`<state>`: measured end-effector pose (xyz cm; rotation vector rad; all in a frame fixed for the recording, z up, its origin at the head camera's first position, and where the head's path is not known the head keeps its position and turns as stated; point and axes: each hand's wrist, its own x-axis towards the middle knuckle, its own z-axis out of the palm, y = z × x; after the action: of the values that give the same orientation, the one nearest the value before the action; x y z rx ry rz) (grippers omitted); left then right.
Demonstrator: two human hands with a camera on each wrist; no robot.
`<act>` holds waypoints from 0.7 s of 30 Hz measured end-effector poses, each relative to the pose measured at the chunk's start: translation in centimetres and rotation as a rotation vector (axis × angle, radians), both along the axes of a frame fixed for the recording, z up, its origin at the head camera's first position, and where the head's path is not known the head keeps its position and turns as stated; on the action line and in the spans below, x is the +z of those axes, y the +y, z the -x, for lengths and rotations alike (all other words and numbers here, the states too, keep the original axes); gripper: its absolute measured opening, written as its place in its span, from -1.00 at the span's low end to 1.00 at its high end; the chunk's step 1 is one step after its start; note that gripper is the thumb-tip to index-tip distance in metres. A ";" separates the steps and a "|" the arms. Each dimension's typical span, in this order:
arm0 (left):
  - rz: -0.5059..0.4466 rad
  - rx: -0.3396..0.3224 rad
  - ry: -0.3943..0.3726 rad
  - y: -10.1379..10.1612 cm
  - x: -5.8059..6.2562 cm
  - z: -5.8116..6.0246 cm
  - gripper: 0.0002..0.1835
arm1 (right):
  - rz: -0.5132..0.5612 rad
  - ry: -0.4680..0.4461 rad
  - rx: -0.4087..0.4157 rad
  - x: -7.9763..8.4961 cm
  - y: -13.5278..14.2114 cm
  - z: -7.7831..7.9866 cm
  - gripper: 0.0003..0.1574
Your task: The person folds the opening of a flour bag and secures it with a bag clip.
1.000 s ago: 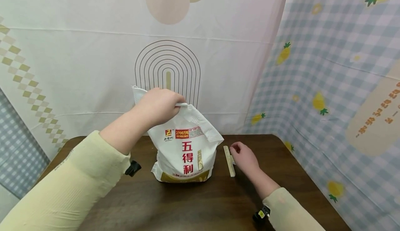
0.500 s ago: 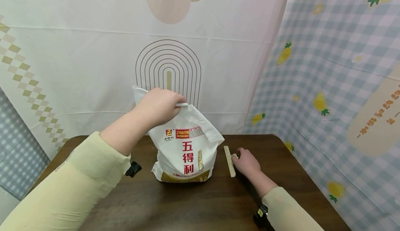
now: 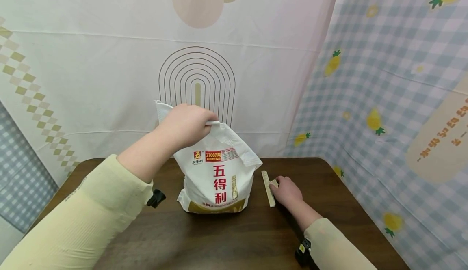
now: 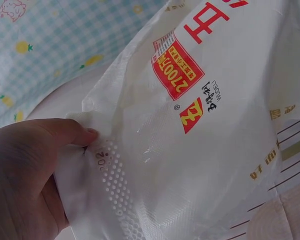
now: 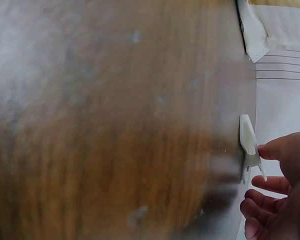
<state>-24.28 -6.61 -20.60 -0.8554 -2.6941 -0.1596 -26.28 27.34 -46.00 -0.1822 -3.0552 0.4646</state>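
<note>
A white woven flour bag (image 3: 219,172) with red lettering stands upright on the dark wooden table (image 3: 204,241). My left hand (image 3: 188,126) grips its top edge; in the left wrist view the thumb lies over the folded rim of the bag (image 4: 190,165), and the other fingers are partly hidden behind it. To the right of the bag lies a cream bag clip (image 3: 268,189) with a long bar and a short handle. My right hand (image 3: 289,193) has thumb and index finger at that handle. In the right wrist view the thumb touches the clip (image 5: 248,135), and the other fingers are curled.
Behind the table hangs a white patterned cloth (image 3: 109,79). A blue checked cloth with pineapples (image 3: 395,99) runs along the right side. The table's right edge is close to that cloth.
My right hand has shifted slightly right and down from the clip's bar, and its thumb and index finger have come to the handle. The left hand and bag look unchanged.
</note>
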 end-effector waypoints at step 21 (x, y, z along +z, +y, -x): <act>-0.001 -0.001 0.006 0.1 0.0 -0.1 -0.74 | 0.321 -0.025 0.017 0.4 0.5 0.6 -0.49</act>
<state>-24.18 -6.56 -20.65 -0.8560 -2.6875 -0.1586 -26.90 27.79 -45.61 -0.1729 -2.9874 0.9588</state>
